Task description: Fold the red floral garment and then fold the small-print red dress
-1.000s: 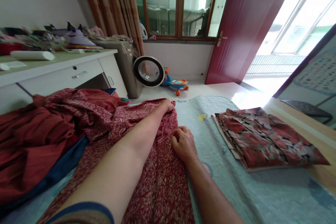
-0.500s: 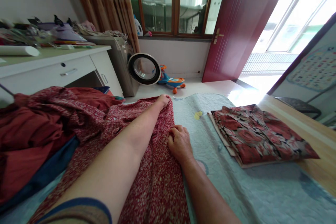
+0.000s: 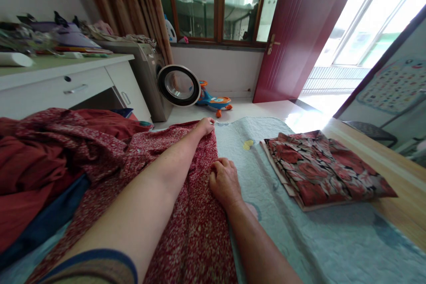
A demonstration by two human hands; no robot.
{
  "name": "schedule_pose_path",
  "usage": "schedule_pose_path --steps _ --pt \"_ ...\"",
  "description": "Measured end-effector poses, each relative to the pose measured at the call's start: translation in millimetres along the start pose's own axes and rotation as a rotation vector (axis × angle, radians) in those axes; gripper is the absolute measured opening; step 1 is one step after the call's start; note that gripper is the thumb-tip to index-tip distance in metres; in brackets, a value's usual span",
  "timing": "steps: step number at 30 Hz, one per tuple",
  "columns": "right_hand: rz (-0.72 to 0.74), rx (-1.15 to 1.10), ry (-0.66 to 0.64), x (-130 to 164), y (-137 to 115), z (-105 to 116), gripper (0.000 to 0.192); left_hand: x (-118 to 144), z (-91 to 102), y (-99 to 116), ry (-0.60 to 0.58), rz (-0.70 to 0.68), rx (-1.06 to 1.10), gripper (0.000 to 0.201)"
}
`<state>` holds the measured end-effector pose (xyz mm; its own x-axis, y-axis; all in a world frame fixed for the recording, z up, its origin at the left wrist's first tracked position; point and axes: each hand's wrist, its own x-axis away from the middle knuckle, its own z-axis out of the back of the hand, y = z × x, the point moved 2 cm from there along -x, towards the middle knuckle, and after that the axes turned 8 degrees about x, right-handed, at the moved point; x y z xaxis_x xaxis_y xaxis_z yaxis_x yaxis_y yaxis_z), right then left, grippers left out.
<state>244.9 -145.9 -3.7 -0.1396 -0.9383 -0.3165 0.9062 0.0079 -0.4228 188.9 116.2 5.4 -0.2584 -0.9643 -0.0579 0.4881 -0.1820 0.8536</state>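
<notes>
Red floral garment (image 3: 196,230) lies on a pale green quilted bedspread (image 3: 299,239); left hand (image 3: 205,125) grips its far edge, right hand (image 3: 224,182) pinches its side, a washing machine (image 3: 156,84) beyond

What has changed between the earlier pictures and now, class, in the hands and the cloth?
Almost nothing. The left hand still grips the far edge of the red speckled garment, and the right hand still pinches its near edge. The folded floral garment lies unmoved. Only the camera view shifted slightly.
</notes>
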Motion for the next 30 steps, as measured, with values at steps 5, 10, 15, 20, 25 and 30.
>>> schedule_pose_path --steps 5,10,15,20,25,30 --pt "-0.007 -0.02 0.018 0 0 0 0.02 -3 0.4 6 -0.01 -0.059 -0.019 0.034" --pt "-0.009 -0.031 0.035 1 0 -1 0.021 -2 -3.6 5 -0.038 -0.064 -0.054 0.042" --pt "-0.005 -0.02 0.03 2 -1 0 0.026 4 -4.9 2 -0.048 -0.076 -0.22 0.04" --pt "0.073 0.009 -0.022 4 -4 4 0.046 13 -1.3 7 0.043 -0.126 -0.414 0.034" --pt "0.051 0.041 -0.059 4 -5 5 0.037 24 5.3 14 0.098 -0.185 -0.553 0.023" --pt "0.04 0.069 -0.055 3 -5 3 0.035 45 12.5 20 0.047 -0.275 -0.614 0.032"
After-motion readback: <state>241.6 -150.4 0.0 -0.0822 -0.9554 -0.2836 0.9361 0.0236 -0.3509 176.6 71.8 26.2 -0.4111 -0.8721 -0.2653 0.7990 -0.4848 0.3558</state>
